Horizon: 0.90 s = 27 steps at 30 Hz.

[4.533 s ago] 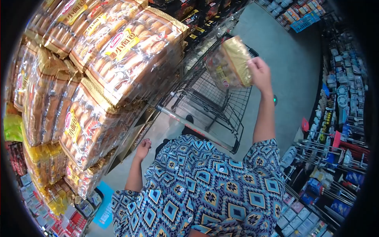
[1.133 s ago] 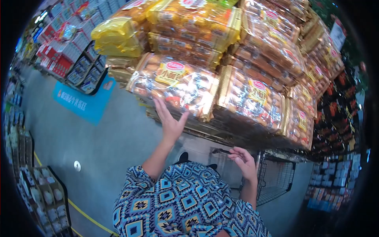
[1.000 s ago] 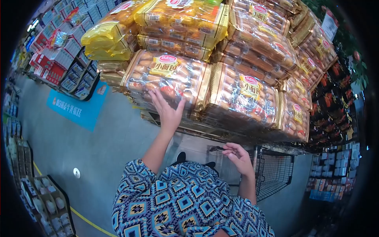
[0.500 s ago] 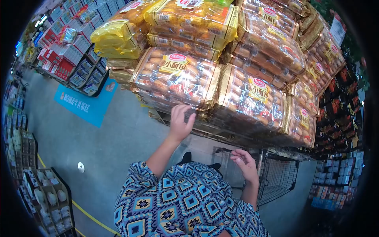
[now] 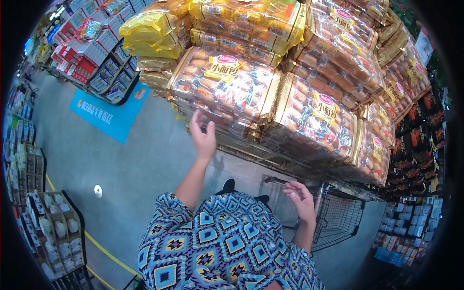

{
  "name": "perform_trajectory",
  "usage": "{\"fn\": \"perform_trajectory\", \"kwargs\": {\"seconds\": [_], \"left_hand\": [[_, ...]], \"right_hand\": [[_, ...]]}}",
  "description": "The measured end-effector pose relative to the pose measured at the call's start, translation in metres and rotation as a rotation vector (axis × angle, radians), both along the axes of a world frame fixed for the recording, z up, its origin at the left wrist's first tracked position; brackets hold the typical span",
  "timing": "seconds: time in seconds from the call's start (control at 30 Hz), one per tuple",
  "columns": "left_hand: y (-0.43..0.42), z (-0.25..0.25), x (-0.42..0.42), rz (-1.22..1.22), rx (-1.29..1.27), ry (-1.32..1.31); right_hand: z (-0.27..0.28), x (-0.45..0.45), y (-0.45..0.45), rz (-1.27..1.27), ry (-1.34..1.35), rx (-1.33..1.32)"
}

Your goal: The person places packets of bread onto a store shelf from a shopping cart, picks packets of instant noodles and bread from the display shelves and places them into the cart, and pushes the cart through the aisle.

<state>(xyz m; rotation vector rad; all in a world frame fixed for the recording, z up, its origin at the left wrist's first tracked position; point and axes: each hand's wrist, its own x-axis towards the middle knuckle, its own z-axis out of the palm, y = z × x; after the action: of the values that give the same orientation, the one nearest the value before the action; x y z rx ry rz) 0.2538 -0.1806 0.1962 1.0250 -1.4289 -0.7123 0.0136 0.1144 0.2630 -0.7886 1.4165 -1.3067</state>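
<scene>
My left hand (image 5: 204,137) is raised in front of the near edge of a large stack of packaged bread rolls, fingers apart and holding nothing. Closest to it lies a clear-and-gold bread roll pack (image 5: 223,87) on top of the front row; whether the fingertips touch the packs below it I cannot tell. A second bread roll pack (image 5: 314,118) sits beside it on the right. My right hand (image 5: 301,199) hovers lower, fingers loosely spread with nothing in them, near the handle of a wire shopping cart (image 5: 340,217).
Yellow-wrapped packs (image 5: 246,24) are piled higher at the back. A blue floor sign (image 5: 108,113) lies to the left, by a shelf of boxes (image 5: 79,60). At lower left stands a compartmented display rack (image 5: 60,232). Dark packages (image 5: 418,145) hang at right.
My left hand has moved left, away from the middle of the pack's front edge, and its fingers point up more. My right hand stays almost in place. The view has shifted slightly.
</scene>
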Motion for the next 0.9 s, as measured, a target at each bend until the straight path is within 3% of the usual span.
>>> {"fn": "perform_trajectory", "kwargs": {"seconds": [0.07, 0.27, 0.37, 0.63, 0.67, 0.7, 0.73, 0.83, 0.9], "left_hand": [[-0.013, 0.002, 0.008, 0.091, 0.051, 0.079], [-0.045, 0.012, 0.027, 0.088, 0.011, -0.251], [-0.033, 0.017, 0.02, 0.136, 0.003, -0.184], [-0.011, -0.029, -0.016, -0.257, 0.191, 0.105], [-0.016, -0.032, -0.015, -0.304, 0.297, 0.179], [-0.018, -0.019, -0.014, -0.306, 0.224, 0.049], [-0.019, -0.025, -0.017, -0.347, 0.285, 0.186], [-0.01, -0.052, -0.02, -0.459, 0.386, 0.061], [0.007, -0.103, -0.029, -0.558, 0.464, -0.072]], "right_hand": [[-0.001, 0.0, 0.0, 0.016, 0.037, 0.001], [0.003, 0.003, -0.003, 0.029, 0.002, 0.0], [-0.001, 0.004, -0.001, 0.038, 0.022, 0.019], [-0.005, 0.0, 0.005, 0.04, 0.053, 0.023], [-0.013, -0.003, 0.005, 0.016, 0.057, 0.027], [-0.029, -0.008, 0.006, -0.021, 0.022, 0.06], [-0.048, -0.018, 0.011, -0.081, -0.005, 0.088], [-0.144, -0.042, 0.042, -0.218, 0.278, 0.267], [-0.195, -0.048, 0.084, -0.237, 0.53, 0.526]]}}
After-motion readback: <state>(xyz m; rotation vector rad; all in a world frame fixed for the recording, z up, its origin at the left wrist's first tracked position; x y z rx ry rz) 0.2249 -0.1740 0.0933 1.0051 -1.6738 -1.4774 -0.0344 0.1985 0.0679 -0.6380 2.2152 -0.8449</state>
